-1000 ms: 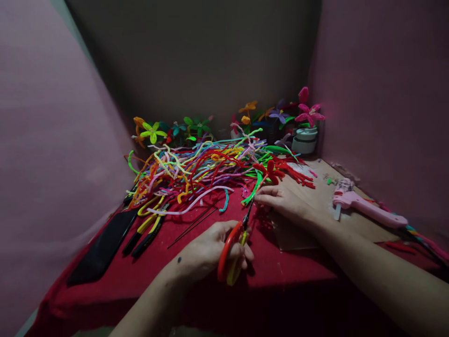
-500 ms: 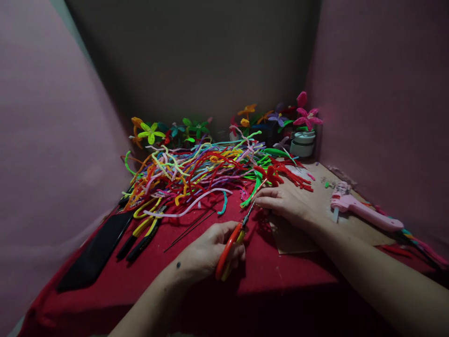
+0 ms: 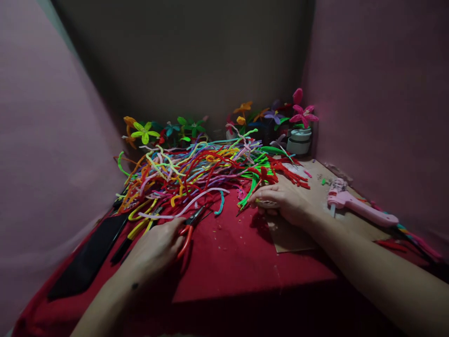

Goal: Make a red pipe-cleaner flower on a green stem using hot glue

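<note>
My left hand is closed on a pair of scissors with orange-red handles. They are low over the red cloth, blades pointing away to the right. Around the thin stem of a red fuzzy pipe-cleaner flower, the fingers of my right hand are curled; its petals show just beyond the fingertips. A thin coppery end of the stem shows to the left of those fingers. Green pipe cleaners lie close to this hand. Part of the grip is hidden by my fingers.
A heap of coloured pipe cleaners spreads across the back of the red cloth. Yellow-and-black pliers and a black flat object lie left. A pink glue gun rests on cardboard at right. Finished flowers stand behind.
My left hand has carried the scissors left and down, away from the flower stem, to beside the pliers. My right hand stays nearly in place with the flower. The view has shifted slightly.
</note>
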Demonstrator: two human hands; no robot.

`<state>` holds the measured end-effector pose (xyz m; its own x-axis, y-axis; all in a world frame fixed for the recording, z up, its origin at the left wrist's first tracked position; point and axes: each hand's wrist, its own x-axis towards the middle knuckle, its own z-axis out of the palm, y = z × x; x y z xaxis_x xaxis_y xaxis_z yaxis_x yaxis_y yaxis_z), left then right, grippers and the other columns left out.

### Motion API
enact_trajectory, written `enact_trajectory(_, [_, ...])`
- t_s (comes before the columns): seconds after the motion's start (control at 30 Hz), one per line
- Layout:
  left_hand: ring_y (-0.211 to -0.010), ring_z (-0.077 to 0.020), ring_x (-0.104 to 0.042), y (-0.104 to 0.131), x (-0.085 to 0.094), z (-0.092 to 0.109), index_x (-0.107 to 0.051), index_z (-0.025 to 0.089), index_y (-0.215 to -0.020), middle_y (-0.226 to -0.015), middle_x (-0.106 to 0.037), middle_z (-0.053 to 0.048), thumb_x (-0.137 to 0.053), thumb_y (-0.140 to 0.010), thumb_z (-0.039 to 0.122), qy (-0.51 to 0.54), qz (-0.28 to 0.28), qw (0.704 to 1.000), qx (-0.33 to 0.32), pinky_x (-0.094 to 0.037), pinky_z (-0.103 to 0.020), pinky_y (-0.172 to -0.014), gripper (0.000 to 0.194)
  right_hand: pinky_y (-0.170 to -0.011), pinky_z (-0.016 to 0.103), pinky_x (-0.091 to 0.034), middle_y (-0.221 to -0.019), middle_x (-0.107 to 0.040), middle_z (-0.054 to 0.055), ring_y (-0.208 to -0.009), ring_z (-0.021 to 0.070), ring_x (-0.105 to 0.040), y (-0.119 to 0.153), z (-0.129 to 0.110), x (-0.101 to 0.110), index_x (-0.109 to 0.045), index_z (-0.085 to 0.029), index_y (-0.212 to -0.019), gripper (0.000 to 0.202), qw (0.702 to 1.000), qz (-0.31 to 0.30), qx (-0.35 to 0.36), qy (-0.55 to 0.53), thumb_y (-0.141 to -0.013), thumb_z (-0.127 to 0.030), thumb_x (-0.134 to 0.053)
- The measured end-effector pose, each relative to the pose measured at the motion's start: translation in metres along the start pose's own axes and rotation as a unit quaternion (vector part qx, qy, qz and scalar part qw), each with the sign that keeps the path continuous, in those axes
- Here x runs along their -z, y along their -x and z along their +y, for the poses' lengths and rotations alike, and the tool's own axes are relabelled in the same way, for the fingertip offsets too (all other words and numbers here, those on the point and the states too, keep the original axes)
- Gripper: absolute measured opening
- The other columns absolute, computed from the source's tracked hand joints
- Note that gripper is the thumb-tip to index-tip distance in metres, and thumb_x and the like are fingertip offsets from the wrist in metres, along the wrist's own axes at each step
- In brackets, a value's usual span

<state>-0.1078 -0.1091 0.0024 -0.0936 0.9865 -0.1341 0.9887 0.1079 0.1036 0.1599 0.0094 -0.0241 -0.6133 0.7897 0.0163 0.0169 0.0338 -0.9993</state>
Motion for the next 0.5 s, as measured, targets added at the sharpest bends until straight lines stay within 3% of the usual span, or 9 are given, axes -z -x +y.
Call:
enact_trajectory(0.17, [-0.078,-0.0287,-0.062,-0.001,-0.005,0.014,-0.061,0.010,-0.093,-0.088,-0.065,-0.019,-0.038,-0.083,0.029,-0.149,0.064,0.986,0.030,-0.042,-0.033,-0.063,0.031,-0.041,0.022,-0.024,-0.056,-0.052,0.002,-0.045,0.0080,-0.037,-0.003,0.007,0.001,-0.066,-0.010,-0.075,0.022,0.991,-0.038,0.012,-0.124,-0.074,-0.029,-0.055])
enact_trajectory(0.23, [-0.080,-0.0307,-0.061,-0.001,0.001,0.027,-0.063,0.011,-0.086,-0.086,-0.065,-0.018,-0.039,-0.082,0.030,-0.137,0.111,0.984,0.017,-0.043,-0.035,-0.064,0.030,-0.041,0.022,-0.025,-0.058,-0.054,0.003,-0.046,0.0088,-0.039,-0.002,0.007,-0.001,-0.067,-0.011,-0.078,0.022,0.989,-0.034,0.016,-0.144,-0.075,-0.029,-0.055])
enact_trajectory(0.3, [-0.082,-0.0248,-0.062,-0.006,0.007,0.043,-0.065,0.017,-0.089,-0.089,-0.067,-0.012,-0.041,-0.082,0.032,0.007,0.132,0.991,-0.035,-0.044,-0.032,-0.070,0.029,-0.041,0.021,-0.024,-0.058,-0.054,0.003,-0.047,0.0091,-0.041,-0.002,0.007,-0.002,-0.067,-0.012,-0.082,0.023,0.986,-0.036,0.019,-0.164,-0.074,-0.031,-0.055])
enact_trajectory(0.33, [-0.081,-0.0216,-0.061,-0.011,0.009,0.052,-0.065,0.019,-0.090,-0.089,-0.068,-0.008,-0.044,-0.082,0.033,0.108,0.116,0.984,-0.080,-0.043,-0.030,-0.072,0.027,-0.041,0.021,-0.024,-0.059,-0.054,0.003,-0.047,0.0090,-0.041,-0.002,0.007,-0.002,-0.066,-0.012,-0.084,0.024,0.984,-0.038,0.019,-0.172,-0.074,-0.031,-0.056])
enact_trajectory(0.4, [-0.069,-0.0163,-0.059,-0.022,0.010,0.070,-0.067,0.019,-0.085,-0.077,-0.068,-0.004,-0.049,-0.079,0.033,0.301,0.056,0.945,-0.118,-0.044,-0.026,-0.066,0.024,-0.041,0.021,-0.024,-0.062,-0.056,0.003,-0.047,0.0085,-0.041,-0.001,0.005,-0.003,-0.066,-0.013,-0.085,0.023,0.983,-0.036,0.019,-0.181,-0.074,-0.032,-0.057])
enact_trajectory(0.5, [-0.050,-0.0107,-0.049,-0.038,0.008,0.094,-0.067,0.015,-0.081,-0.058,-0.058,0.001,-0.058,-0.072,0.030,0.482,0.004,0.871,-0.092,-0.037,-0.022,-0.050,0.020,-0.042,0.020,-0.025,-0.069,-0.059,0.003,-0.050,0.0086,-0.044,0.000,0.003,-0.003,-0.065,-0.015,-0.090,0.023,0.984,-0.014,0.018,-0.177,-0.074,-0.030,-0.058])
